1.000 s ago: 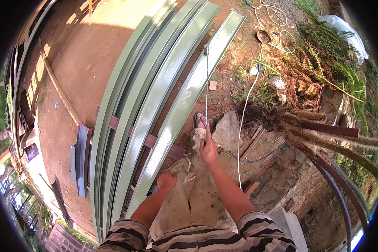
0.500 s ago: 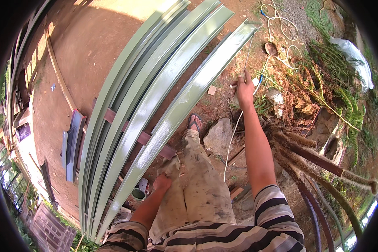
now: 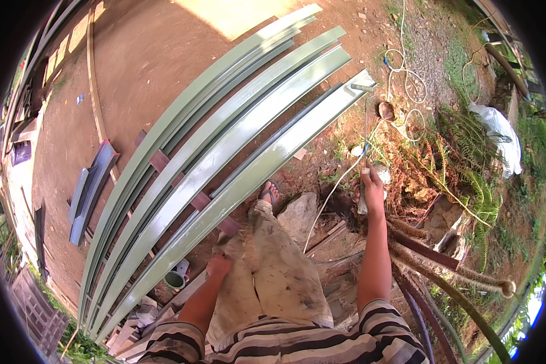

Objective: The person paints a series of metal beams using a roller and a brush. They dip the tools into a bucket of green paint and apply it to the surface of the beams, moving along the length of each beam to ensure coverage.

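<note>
My right hand [image 3: 372, 189] is wrapped round the handle of a paint roller [image 3: 363, 88]. Its thin rod runs up from my fist, and the small roller head rests at the far end of the nearest green metal beam [image 3: 267, 158]. That beam has a wet-looking shine. Against my trouser leg, my left hand [image 3: 218, 265] is closed, and whatever its fingers hold is hidden. A small paint can [image 3: 176, 279] with green inside stands below the beam, left of my left hand.
Several more green beams [image 3: 182, 182] lie alongside, across a reddish-brown crosspiece [image 3: 197, 200]. Close to my sandalled foot [image 3: 269, 193] sits a large rock [image 3: 298, 213]. A pale hose [image 3: 340, 194] loops over the ground at right, near hairy fern stems [image 3: 449, 261] and a white sack [image 3: 497, 139].
The view has shifted, so the beams sit lower in it. My right hand and the roller also appear lower, with the roller head still at the beam's far end. The left hand stays by my leg.
</note>
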Action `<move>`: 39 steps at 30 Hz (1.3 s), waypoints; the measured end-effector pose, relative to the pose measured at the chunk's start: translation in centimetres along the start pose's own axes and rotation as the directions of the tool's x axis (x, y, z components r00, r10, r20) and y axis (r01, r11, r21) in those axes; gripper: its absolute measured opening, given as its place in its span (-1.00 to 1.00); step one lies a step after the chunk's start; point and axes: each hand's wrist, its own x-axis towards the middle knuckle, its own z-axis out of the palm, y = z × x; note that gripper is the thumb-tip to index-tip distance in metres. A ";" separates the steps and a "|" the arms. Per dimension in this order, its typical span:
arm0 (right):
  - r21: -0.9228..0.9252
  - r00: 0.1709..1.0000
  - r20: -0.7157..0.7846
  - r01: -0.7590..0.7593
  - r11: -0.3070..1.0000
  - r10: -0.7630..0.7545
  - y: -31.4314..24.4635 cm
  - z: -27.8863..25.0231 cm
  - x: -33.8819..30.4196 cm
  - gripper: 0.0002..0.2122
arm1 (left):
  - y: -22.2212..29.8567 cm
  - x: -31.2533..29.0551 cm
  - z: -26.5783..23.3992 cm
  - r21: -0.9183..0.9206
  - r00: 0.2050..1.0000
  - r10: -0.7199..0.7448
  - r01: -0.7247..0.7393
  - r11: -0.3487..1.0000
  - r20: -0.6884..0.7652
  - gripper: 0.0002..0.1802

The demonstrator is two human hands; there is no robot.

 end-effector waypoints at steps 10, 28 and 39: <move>-0.092 0.928 0.287 -0.220 0.971 0.237 -1.7 0.2 -12.5 -0.47 | -5.4 -1.4 -1.3 -0.398 0.970 0.005 -0.104 0.911 -0.244 -0.46; -0.539 0.588 0.615 -0.174 0.824 0.526 1.1 5.7 -23.7 -0.51 | -16.9 -16.6 4.6 -0.703 0.849 0.182 -0.516 0.490 -0.496 -0.49; -0.604 0.416 0.670 -0.176 0.778 0.615 7.0 14.4 -31.4 -0.59 | -26.3 -40.5 4.8 -0.408 0.781 0.292 -0.558 0.723 -0.552 -0.55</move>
